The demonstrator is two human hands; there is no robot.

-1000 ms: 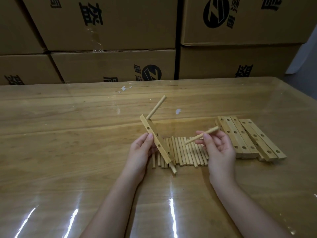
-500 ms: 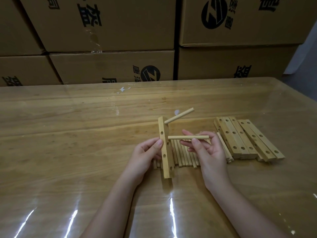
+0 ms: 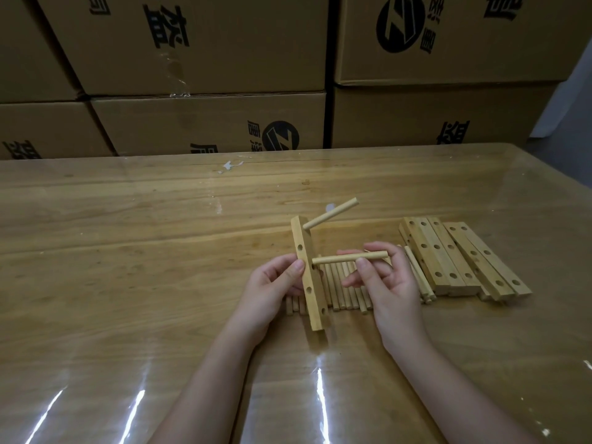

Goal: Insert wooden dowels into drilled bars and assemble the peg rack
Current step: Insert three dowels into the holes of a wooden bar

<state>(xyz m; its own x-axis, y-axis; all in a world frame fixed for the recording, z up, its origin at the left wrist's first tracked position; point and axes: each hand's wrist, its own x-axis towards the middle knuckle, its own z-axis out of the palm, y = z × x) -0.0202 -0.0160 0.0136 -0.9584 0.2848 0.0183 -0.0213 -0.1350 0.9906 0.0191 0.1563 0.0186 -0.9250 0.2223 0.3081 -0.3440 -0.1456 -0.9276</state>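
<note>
One dowel (image 3: 349, 259) level, pointing left at near-upright bar (image 3: 310, 277)

Can't tell if the dowel (image 3: 339, 259) in my right hand (image 3: 389, 283) is actually seated in the bar (image 3: 312, 302); its tip is too small to read, so it might only be touching. My left hand (image 3: 272, 291) has its fingers behind the bar. Both hands cover half the loose dowels (image 3: 334, 286). My forearms run off at 6 o'clock, and the boxes (image 3: 208, 123) are cropped at 12.
</note>
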